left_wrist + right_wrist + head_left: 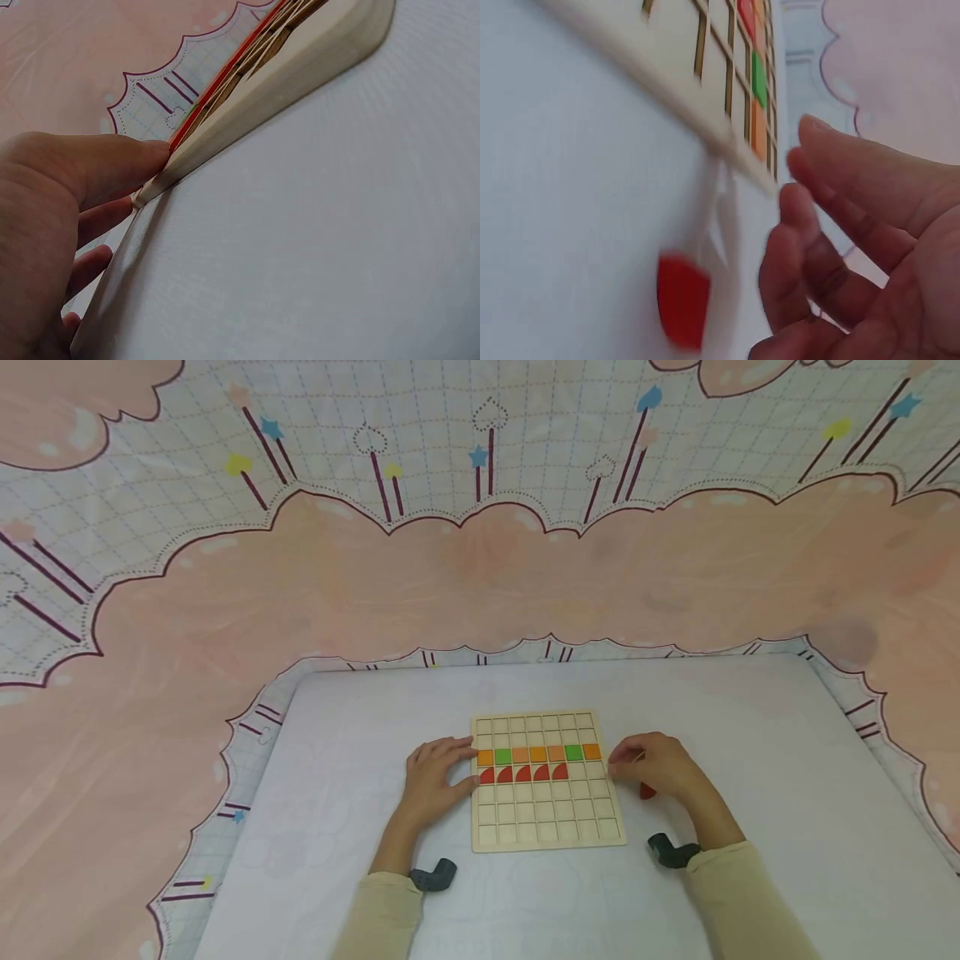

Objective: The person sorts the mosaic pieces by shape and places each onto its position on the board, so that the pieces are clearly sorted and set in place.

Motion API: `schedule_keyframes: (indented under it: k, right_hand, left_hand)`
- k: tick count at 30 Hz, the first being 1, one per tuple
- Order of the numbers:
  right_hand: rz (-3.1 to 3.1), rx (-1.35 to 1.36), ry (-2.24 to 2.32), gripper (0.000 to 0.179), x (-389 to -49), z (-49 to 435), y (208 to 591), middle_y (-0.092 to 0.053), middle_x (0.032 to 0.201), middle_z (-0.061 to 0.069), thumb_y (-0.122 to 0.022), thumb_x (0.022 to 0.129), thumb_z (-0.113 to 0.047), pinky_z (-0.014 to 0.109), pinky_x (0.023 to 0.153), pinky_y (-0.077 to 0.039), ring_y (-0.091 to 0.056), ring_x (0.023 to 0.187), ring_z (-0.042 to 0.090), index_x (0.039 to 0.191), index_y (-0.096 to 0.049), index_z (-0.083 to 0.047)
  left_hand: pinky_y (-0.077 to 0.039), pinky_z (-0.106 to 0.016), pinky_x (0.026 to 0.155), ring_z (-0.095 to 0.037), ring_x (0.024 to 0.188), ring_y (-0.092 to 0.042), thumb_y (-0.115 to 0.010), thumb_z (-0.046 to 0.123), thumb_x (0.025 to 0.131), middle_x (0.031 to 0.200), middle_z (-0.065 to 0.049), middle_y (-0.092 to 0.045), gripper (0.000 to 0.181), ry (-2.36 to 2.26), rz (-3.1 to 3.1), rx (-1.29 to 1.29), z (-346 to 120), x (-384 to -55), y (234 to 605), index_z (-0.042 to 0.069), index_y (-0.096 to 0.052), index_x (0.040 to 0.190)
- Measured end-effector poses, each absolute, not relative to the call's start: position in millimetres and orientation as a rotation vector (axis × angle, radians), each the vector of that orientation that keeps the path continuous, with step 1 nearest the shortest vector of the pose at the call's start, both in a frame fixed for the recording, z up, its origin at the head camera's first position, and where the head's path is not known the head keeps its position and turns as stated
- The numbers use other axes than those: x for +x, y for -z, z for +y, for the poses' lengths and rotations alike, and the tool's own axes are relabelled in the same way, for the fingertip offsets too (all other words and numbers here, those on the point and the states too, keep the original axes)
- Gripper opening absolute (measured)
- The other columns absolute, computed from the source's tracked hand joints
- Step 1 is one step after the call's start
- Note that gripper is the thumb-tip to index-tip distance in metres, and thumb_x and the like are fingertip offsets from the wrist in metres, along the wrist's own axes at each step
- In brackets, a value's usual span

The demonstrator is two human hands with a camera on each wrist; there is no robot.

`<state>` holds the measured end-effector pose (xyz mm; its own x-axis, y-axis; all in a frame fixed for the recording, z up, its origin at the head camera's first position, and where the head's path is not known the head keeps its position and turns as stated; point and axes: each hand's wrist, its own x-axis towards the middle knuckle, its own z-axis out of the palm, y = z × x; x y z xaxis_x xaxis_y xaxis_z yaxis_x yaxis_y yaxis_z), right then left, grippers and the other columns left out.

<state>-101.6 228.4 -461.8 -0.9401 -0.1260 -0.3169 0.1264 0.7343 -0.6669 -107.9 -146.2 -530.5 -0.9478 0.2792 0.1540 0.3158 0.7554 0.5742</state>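
A pale wooden grid board [547, 835] lies on the white table. One row holds orange and green square tiles [502, 757]; the row nearer me has several red quarter-circle tiles [522, 773] from its left end. My left hand [435, 781] rests against the board's left edge, thumb and fingertips on the rim. In the left wrist view, the thumb [127, 161] presses at that rim. Just off the right edge is my right hand [663, 764], fingers loosely bent, with nothing visible between them in the right wrist view. Below it lies a loose red piece [682, 300], blurred.
The white tabletop [360, 718] surrounds the board. Behind it hangs a pink and white patterned cloth [480, 585]. A dark wrist device [435, 875] sits on the left wrist, another dark device [671, 852] on the right.
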Motion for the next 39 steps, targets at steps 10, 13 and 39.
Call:
schedule_keyframes:
  k: [10,13,39]
  right_hand:
    - [2.612,-0.035,0.901,0.022,-95,261,463,-0.066,0.082,0.001,-0.083,0.08,-0.024,0.031,0.067,-0.044,-0.057,0.082,0.019,0.096,-0.075,-0.01]
    - [2.593,-0.088,0.897,0.022,-95,268,468,-0.064,0.086,0.001,-0.085,0.078,-0.023,0.031,0.07,-0.044,-0.054,0.084,0.019,0.095,-0.075,-0.014]
    - [2.545,-0.134,0.938,0.022,-94,272,472,-0.061,0.078,0.0,-0.087,0.076,-0.017,0.032,0.068,-0.041,-0.052,0.079,0.02,0.085,-0.067,-0.014]
  left_hand:
    - [-0.02,-0.059,0.119,-0.025,0.141,-0.045,-0.076,0.034,0.086,0.149,0.006,-0.058,0.043,0.968,-2.89,-0.507,-147,-108,529,0.023,-0.07,0.127]
    - [-0.02,-0.059,0.12,-0.026,0.141,-0.045,-0.076,0.034,0.087,0.149,0.006,-0.058,0.044,0.964,-2.891,-0.511,-147,-108,529,0.023,-0.07,0.128]
    - [-0.019,-0.058,0.12,-0.024,0.143,-0.043,-0.076,0.034,0.087,0.149,0.009,-0.058,0.04,0.988,-2.902,-0.478,-147,-108,532,0.025,-0.071,0.126]
